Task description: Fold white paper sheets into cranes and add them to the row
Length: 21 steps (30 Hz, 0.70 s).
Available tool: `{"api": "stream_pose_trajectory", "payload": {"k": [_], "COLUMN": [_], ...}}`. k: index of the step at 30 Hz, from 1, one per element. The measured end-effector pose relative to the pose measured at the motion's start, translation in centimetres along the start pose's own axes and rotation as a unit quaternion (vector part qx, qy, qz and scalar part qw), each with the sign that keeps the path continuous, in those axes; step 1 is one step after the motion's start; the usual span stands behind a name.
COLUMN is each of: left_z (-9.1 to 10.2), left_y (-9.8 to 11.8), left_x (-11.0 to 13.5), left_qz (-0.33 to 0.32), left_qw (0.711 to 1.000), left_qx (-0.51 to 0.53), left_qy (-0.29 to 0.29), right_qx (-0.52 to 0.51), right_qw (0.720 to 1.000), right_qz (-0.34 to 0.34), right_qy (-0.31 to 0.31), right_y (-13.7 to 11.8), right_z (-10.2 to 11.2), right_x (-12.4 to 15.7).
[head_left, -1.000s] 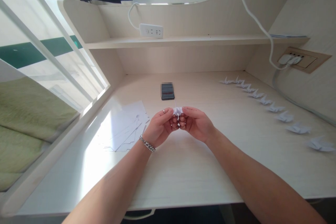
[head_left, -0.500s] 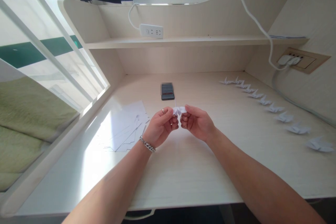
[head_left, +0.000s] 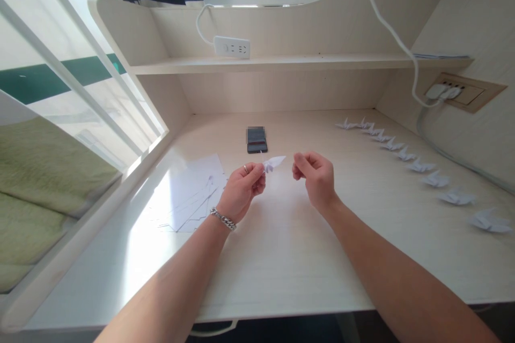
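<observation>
A small white paper crane [head_left: 274,163] is pinched between the thumb and fingers of my left hand [head_left: 243,187], above the middle of the desk. One pointed wing sticks out to the right of my fingertips. My right hand [head_left: 316,176] is apart from the crane, a short way to its right, with its fingers curled closed and nothing visible in them. Under and beyond my left wrist lie white paper sheets [head_left: 193,193], partly in bright sunlight.
Several folded paper cranes [head_left: 420,165] stand in a row along the desk's right side. A dark phone-like object [head_left: 256,140] lies beyond my hands. On the shelf sits a white power strip [head_left: 232,47]; a white cable [head_left: 392,32] runs to the wall socket [head_left: 466,92].
My right hand has let go of the paper crane and moved right, away from it. The crane stays in my left hand, its free wing now tilted up to the right.
</observation>
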<state>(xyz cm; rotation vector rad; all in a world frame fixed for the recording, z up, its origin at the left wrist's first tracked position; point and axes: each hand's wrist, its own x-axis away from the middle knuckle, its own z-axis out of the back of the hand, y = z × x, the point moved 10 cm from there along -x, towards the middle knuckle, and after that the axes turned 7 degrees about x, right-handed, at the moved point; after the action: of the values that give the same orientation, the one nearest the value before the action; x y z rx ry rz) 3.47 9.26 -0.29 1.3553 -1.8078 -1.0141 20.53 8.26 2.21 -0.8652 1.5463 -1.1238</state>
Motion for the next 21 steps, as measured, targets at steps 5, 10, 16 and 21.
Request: {"api": "stream_pose_trajectory", "payload": {"k": [5,10,16,21], "left_z": [0.3,-0.4,-0.7,-0.3], "left_y": [0.1,0.2,0.5,0.9], "left_x": [-0.3,-0.3,-0.2,-0.1], "left_qz": [-0.037,-0.056,-0.075,-0.087], "left_qw": [0.996,0.992,0.983,0.977], "left_qx": [-0.077,-0.109,-0.165,-0.193], "left_qy": [0.011,-0.016,-0.021,-0.003], "right_qx": [0.170,0.209,0.210,0.215], "right_qw": [0.977,0.970,0.970,0.972], "right_qz": [0.121,0.121,0.120,0.090], "right_qy": [-0.052,-0.028,0.005,0.020], "right_y": [-2.6,-2.3,-2.5,-2.2], "right_z": [-2.9,-2.9,-2.0,-1.6], "right_x": [2.1,2.0,1.9,1.6]}}
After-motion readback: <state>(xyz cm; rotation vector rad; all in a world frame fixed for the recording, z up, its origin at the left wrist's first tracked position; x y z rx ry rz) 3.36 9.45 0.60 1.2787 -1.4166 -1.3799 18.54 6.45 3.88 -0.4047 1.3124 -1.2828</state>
